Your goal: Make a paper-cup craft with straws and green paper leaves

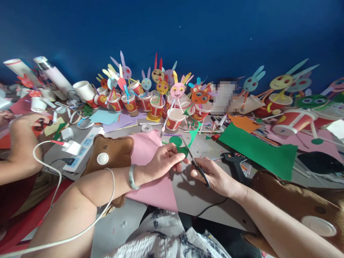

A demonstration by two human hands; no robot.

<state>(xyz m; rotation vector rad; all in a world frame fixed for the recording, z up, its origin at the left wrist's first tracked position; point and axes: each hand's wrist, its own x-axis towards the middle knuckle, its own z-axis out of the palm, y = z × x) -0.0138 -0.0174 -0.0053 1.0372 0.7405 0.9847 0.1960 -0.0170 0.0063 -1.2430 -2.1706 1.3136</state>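
Note:
In my left hand (169, 158) is a piece of green paper (176, 141), pinched between thumb and fingers, with a rounded part sticking up. A jade-like bangle (133, 177) circles that wrist. My right hand (212, 175) is closed around the black handles of a pair of scissors (197, 167). The blades point up and away, beside the green paper; whether they touch it I cannot tell. Just beyond, a ragged green offcut (194, 134) shows. Pink paper (150, 154) lies on the table under my left forearm.
Paper cups with rabbit-faced figures (175, 118) line the back. A black glue gun (236, 166) and a green sheet (258, 150) lie to the right. At left are a power strip (87, 147), a brown cushion (113, 145), a white cable (57, 179) and another person's arm (24, 147).

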